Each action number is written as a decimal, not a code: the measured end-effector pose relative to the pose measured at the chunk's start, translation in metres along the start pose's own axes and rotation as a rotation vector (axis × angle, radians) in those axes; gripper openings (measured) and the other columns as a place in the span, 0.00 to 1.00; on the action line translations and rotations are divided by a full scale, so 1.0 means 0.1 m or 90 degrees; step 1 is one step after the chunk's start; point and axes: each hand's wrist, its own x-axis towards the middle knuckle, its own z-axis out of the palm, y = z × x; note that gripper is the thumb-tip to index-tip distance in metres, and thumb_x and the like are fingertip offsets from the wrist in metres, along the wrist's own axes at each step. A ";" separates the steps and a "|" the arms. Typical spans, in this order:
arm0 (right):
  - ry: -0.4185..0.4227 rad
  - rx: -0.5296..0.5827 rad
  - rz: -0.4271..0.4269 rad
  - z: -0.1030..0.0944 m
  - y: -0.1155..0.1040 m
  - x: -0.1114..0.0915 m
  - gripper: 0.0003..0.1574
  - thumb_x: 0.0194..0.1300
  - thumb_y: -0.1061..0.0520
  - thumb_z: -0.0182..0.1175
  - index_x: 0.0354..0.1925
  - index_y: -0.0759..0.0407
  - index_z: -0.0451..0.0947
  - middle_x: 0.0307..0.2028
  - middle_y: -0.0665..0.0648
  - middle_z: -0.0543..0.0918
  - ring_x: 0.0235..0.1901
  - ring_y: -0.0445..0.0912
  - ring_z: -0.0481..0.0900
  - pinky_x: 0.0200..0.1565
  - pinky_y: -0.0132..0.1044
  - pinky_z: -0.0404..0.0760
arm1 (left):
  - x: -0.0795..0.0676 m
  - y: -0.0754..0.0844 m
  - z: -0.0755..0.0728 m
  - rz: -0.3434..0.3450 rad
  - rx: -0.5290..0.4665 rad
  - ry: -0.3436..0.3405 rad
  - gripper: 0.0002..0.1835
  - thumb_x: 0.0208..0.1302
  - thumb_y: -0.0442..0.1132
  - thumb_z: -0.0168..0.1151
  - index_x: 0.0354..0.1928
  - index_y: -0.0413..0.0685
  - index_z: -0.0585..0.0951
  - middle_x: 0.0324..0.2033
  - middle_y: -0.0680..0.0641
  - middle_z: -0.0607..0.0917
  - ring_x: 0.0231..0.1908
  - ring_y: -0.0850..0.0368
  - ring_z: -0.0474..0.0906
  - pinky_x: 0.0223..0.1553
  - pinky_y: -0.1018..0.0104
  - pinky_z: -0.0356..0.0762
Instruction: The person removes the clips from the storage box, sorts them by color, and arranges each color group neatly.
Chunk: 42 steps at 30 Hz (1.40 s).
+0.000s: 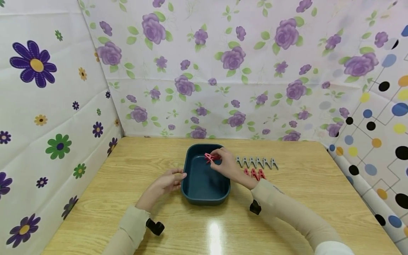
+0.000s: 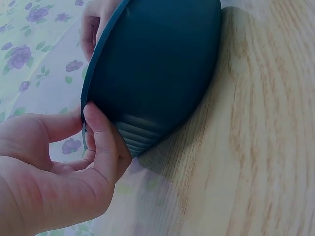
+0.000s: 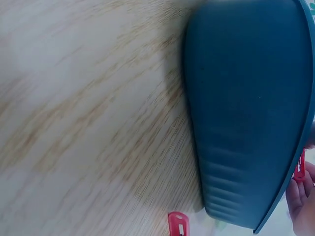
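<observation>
A dark teal rectangular basin [image 1: 205, 182] stands on the wooden table in front of me. My left hand [image 1: 169, 180] pinches its left rim between thumb and fingers, as the left wrist view shows with the hand [image 2: 74, 167] at the basin's edge [image 2: 152, 64]. Over the basin's far right part, my right hand [image 1: 224, 163] holds a red clothespin [image 1: 209, 158] between thumb and fingertips. In the right wrist view, a red clothespin [image 3: 299, 168] shows at the fingers, partly hidden by the basin wall [image 3: 246, 108].
Right of the basin, several grey-blue clothespins [image 1: 259, 162] stand in a row. Nearer to me is a row of three red clothespins [image 1: 254, 174], partly behind the right forearm. Floral cloth [image 1: 204, 71] hangs behind the wooden table [image 1: 287, 198] and along both sides.
</observation>
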 end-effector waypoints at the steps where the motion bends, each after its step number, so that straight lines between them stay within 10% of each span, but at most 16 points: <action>1: 0.009 0.003 0.004 -0.01 0.00 -0.01 0.15 0.56 0.61 0.67 0.44 0.59 0.79 0.36 0.57 0.79 0.35 0.53 0.80 0.37 0.42 0.80 | 0.00 0.00 0.00 -0.003 -0.002 0.003 0.12 0.70 0.38 0.57 0.50 0.44 0.68 0.27 0.54 0.77 0.26 0.63 0.72 0.33 0.71 0.75; 24: 0.102 -0.034 0.039 -0.28 0.27 -0.16 0.16 0.58 0.60 0.65 0.46 0.59 0.77 0.32 0.55 0.75 0.29 0.44 0.68 0.32 0.34 0.69 | 0.01 -0.01 -0.01 0.009 -0.010 -0.017 0.10 0.70 0.39 0.57 0.48 0.45 0.68 0.26 0.53 0.77 0.26 0.62 0.72 0.33 0.70 0.74; 42: 0.082 -0.109 0.159 -0.56 0.35 -0.35 0.17 0.62 0.61 0.61 0.49 0.66 0.79 0.40 0.64 0.79 0.37 0.54 0.78 0.36 0.43 0.77 | 0.00 -0.03 -0.03 0.000 -0.012 -0.010 0.10 0.70 0.40 0.58 0.46 0.47 0.68 0.27 0.54 0.76 0.26 0.63 0.71 0.35 0.71 0.74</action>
